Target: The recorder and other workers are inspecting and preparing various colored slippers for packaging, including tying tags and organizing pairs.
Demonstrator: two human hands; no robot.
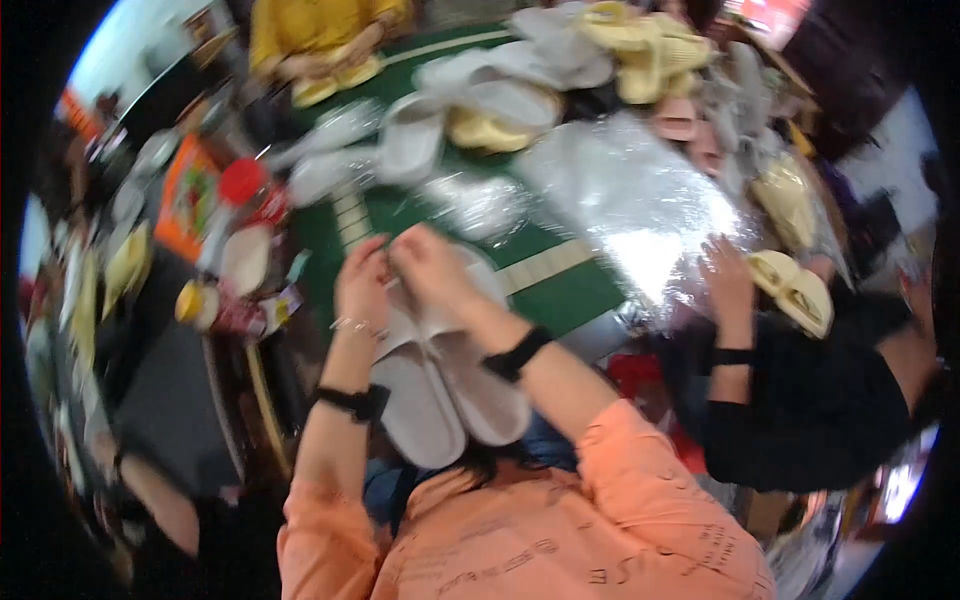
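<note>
Grey slippers [462, 365], side by side, jut from the near edge of the green table [590, 295] over my lap, heels toward me. My left hand [363, 285] and right hand [432, 268] meet at the toe end, fingers bent; blur hides whether they pinch the slippers or something thin, so I can't tell. With that overhang, a loose hold could drop the pair, and an uneven pull might skew one against the other. Beyond, toward the right edge, a co-worker's hand [728, 285] touches slick plastic sheeting [640, 190], which could slide if bumped.
</note>
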